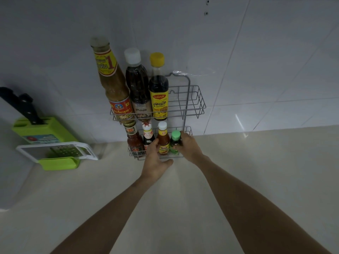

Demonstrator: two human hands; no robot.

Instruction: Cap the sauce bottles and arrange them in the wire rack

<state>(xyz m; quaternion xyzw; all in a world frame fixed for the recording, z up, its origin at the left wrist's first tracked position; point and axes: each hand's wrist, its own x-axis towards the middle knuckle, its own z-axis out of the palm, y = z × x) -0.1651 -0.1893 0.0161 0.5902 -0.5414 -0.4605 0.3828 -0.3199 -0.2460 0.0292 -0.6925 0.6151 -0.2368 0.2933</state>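
Wire rack (187, 99): grey metal wire, matt finish noted. Wall tiles (256, 61): white, glossy, reflections recorded. Countertop (238, 162): pale, smooth, faint sheen. Yellow-capped bottle (158, 87) and green-capped bottle (175, 138): glossy bodies, plastic caps; glass or plastic not determined. Knife block (45, 129): green matt plastic. Grater (64, 150): white plastic frame, perforated metal plate.

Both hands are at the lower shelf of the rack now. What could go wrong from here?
1. The right hand grips the green-capped bottle close beside the orange sauce bottle; a push might tip that neighbour, which the left hand only touches.
2. The leftmost tall bottle appears to lean out of the wire rack; a jolt could topple it.
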